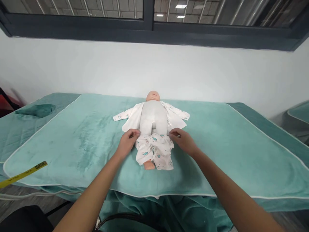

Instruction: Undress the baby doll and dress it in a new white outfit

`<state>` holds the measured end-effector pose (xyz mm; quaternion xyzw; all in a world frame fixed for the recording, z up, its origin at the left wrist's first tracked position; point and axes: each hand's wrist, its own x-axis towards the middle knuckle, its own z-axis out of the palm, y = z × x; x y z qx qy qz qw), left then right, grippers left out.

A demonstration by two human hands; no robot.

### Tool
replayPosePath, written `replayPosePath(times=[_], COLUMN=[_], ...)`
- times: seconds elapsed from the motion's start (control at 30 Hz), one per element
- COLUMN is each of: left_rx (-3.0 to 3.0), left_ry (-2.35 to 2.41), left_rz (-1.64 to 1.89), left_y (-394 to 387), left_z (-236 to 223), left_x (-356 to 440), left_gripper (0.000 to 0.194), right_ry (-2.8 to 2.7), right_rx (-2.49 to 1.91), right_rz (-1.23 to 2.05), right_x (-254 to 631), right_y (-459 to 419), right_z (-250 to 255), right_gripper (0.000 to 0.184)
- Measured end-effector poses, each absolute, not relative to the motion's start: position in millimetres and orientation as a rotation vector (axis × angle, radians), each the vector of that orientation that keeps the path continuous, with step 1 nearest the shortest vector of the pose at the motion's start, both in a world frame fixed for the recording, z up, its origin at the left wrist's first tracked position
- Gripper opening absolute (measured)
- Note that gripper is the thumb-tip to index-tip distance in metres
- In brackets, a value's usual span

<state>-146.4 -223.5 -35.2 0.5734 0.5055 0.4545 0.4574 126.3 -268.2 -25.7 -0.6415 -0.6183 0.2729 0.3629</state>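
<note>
A baby doll lies on its back, head away from me, its cloth torso and upper legs bare. White printed trousers are bunched around its lower legs, with one foot sticking out of a leg opening. My left hand pinches the waistband at its left side. On the other side, my right hand has its fingertips closed on the waistband too. An open white shirt with printed sleeves spreads out under the doll's torso and arms.
Green plush covers with white piping lie over the bed. A yellow strip sits at the front left edge. Behind the bed rise a white wall and a dark window frame.
</note>
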Motion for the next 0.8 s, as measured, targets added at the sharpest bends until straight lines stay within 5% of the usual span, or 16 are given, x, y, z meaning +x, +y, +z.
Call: replayPosePath(times=[0.33, 0.6, 0.8], left_rx=[1.818, 1.853, 1.891], left_ry=[0.872, 0.785, 0.831], left_rz=[0.617, 0.472, 0.454], left_y=[-229.2, -225.9, -230.2], left_z=[-5.1, 3.3, -1.3], left_x=[-172.0, -174.1, -174.4], left_gripper=[0.012, 0.010, 0.015], right_ry=[-2.022, -2.231, -2.169], right_rx=[-1.375, -1.395, -1.537], right_rz=[0.911, 0.532, 0.364], right_x=[123.4, 118.4, 116.6], right_y=[-273.7, -276.8, -275.7], right_z=[-4.6, -8.5, -23.7], right_gripper=[0.021, 0.006, 0.012])
